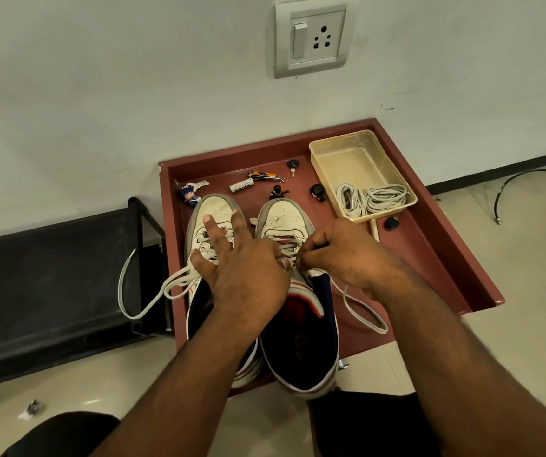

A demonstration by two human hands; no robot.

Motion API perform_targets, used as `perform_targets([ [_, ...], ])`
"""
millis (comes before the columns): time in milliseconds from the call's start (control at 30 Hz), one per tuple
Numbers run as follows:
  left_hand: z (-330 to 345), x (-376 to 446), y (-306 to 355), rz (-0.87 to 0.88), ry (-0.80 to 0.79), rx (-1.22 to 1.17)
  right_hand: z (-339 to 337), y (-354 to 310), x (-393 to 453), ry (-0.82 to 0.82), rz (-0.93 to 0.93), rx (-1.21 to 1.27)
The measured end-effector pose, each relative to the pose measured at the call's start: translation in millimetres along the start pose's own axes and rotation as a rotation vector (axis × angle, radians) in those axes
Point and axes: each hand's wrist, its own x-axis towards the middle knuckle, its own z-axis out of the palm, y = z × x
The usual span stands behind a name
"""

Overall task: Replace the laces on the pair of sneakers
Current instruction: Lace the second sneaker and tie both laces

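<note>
Two white sneakers with dark blue linings stand side by side on a maroon tray, the left sneaker and the right sneaker, toes pointing away from me. My left hand lies across both. Three of its fingers spread over the left sneaker's laces, while thumb and forefinger meet at the right sneaker's lace. My right hand is curled and pinches that same lace by the upper eyelets. One lace end loops onto the tray at the right. The left sneaker's lace trails off the tray's left edge.
A clear plastic box at the tray's back right holds coiled white spare laces. Keys, a battery, a penknife and small figurines lie behind the toes. A black bench stands to the left. The wall has a socket.
</note>
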Motion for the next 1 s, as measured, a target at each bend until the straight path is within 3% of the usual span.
perform_targets([
  [333,-13.9,-0.1,-6.5,0.047,-0.063,0.115,17.7,13.4,3.1,-0.102,0.26,0.447],
  [467,-24.0,-6.2,-6.6,0.01,-0.02,0.036,4.9,10.5,2.1,-0.054,0.116,0.277],
  [600,-32.8,-1.7,-15.6,-0.001,0.148,-0.058,-1.0,4.7,0.1,-0.072,-0.083,0.452],
  [700,-31.7,5.9,-25.9,0.047,0.186,-0.266,4.9,-3.1,-1.1,-0.085,-0.117,0.599],
  [800,-24.1,11.9,-30.9,0.118,0.191,-0.389,6.1,-5.7,-0.1,-0.051,-0.107,0.571],
  [900,-18.3,12.3,-30.8,0.141,0.228,-0.418,7.1,-7.2,-3.3,-0.118,-0.083,0.408],
  [1000,-21.2,13.3,-34.4,0.099,0.213,-0.382,5.2,-9.6,-4.4,-0.042,-0.088,0.427],
])
